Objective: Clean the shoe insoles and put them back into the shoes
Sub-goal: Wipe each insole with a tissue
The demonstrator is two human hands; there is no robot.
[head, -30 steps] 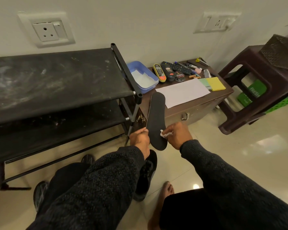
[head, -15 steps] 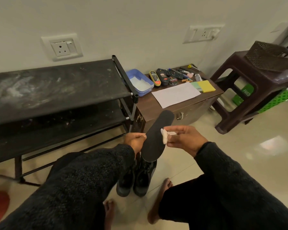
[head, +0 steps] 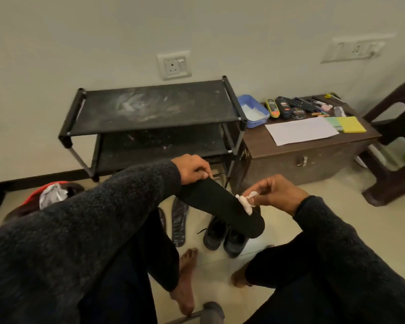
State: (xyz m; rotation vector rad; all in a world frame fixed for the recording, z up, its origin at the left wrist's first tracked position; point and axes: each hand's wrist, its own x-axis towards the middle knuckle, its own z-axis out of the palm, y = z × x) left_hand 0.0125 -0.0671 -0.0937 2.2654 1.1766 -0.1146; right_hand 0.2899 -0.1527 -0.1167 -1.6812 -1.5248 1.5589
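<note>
Wiping step in progress: left hand (head: 193, 169) gripping the black insole (head: 222, 205) by its upper end at 12 o'clock of the shoes (head: 225, 235), right hand (head: 276, 195) pinching a white wipe (head: 246, 202) against it. Likely next: finishing, then sliding the insole into a shoe.

We cannot read the labels on the small items (head: 288, 109) on the brown chest (head: 313, 155). The left sleeve (head: 80, 230) covers part of one insole on the floor (head: 162, 218). The stool (head: 393, 146) runs off the right edge.
</note>
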